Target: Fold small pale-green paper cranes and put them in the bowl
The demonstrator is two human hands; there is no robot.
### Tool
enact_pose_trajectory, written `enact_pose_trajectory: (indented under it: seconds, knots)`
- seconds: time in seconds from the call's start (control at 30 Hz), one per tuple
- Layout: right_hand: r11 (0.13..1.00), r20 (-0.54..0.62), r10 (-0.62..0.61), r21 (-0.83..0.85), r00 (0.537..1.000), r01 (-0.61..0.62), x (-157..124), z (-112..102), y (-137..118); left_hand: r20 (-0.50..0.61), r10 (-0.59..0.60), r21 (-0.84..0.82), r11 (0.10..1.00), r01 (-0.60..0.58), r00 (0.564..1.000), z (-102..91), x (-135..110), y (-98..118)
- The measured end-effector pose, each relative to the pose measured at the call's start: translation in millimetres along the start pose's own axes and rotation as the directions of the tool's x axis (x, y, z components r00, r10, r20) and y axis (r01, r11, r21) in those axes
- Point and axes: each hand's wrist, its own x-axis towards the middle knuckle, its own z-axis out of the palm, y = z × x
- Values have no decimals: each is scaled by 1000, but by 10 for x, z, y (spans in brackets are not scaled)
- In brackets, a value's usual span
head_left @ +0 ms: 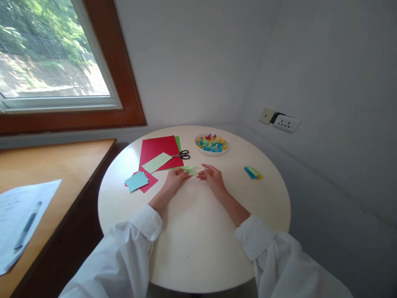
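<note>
On a round white table [198,248], I see cyan paper squares [136,181] at left, then my left hand [174,179] pinching pale-green paper [190,169] between my hands; my right hand [213,178], grip unclear to me; rightmost, small blue, green and yellow papers [253,172].

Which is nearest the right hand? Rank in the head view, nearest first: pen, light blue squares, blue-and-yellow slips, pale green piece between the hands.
1. Pale green piece: just left of the right hand.
2. Blue-and-yellow slips: on the round table, right.
3. Light blue squares: same table, left.
4. Pen: on the desk, far left.
</note>
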Motion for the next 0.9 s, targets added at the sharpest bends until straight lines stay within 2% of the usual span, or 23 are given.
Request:
enact_pose_trajectory:
  seconds: [0.27,0.43,0.57,0.63,0.77,0.9]
  knots:
    - [999,13,-13,-37,1000,13,183,38,21,15,-72,-217,973,73,997,4,219,-63]
    - [1000,21,-6,-26,1000,7,385,88,31,45,-105,-249,962,113,993,4,326,-81]
    - [999,27,-24,-22,999,24,420,84,32,98,-131,-225,963,150,987,-19,339,-62]
    - [999,66,-46,-25,997,48,404,69,25,130,-153,-200,964,177,980,-47,336,-51]
    - [989,250,-128,-46,960,143,374,49,10,210,-178,-149,966,212,961,-106,331,-21]
    - [985,321,-101,-100,942,140,358,51,1,264,-188,-116,967,225,946,-138,333,12]
